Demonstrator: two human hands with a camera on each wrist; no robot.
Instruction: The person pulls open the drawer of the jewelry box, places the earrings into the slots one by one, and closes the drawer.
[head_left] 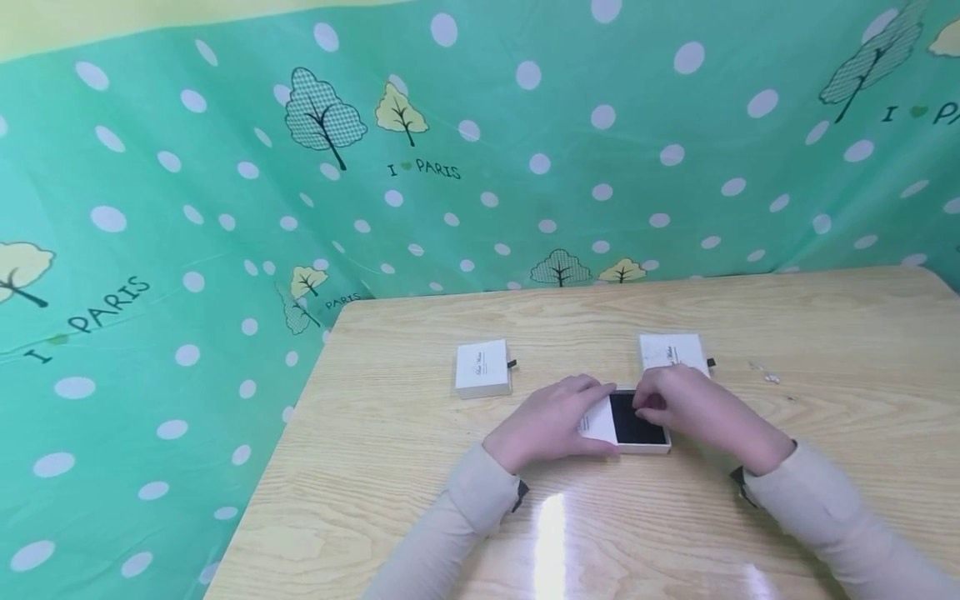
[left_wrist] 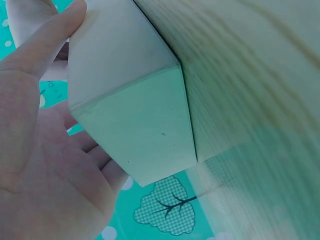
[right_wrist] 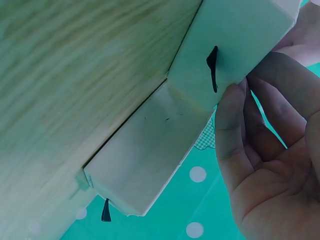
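Observation:
My left hand (head_left: 551,421) grips a small white drawer box (head_left: 597,423) by its sleeve, thumb on the near side and fingers on the far side. The box's tray (head_left: 643,448) is slid partway out to the right, baring a black lining (head_left: 636,427). Over that lining is my right hand (head_left: 686,408), its thumb and fingertips drawn together; I cannot tell whether something small is between them. In the right wrist view, the right thumb tip comes right at the tray's upper edge, above a black ribbon tab (right_wrist: 214,70).
Behind the right hand lies a second white box (head_left: 671,346) with a black tab, partly covered by that hand. A third white box (head_left: 482,368) sits farther left. Tiny pale bits (head_left: 771,378) are scattered on the wooden table (head_left: 390,467) at the right.

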